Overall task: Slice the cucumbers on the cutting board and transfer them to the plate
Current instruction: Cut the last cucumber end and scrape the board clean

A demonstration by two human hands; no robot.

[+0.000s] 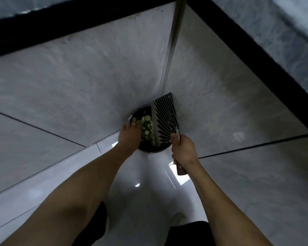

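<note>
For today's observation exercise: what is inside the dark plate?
Green cucumber slices lie piled inside the dark plate. The left hand and the cleaver cover parts of the plate, so anything beneath them is hidden.

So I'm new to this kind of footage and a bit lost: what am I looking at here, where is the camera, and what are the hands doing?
There is no machine here: a person wears a wide-angle camera on the head, looking down along both bare arms. That is why the room looks bent. The right hand grips the wooden handle of a broad cleaver, its blade tilted over a dark plate. The left hand rests at the plate's left edge, beside a pile of green cucumber slices between hand and blade. It looks as if the slices are going onto the plate. Below is a glossy pale surface. No cutting board is in view.
</note>
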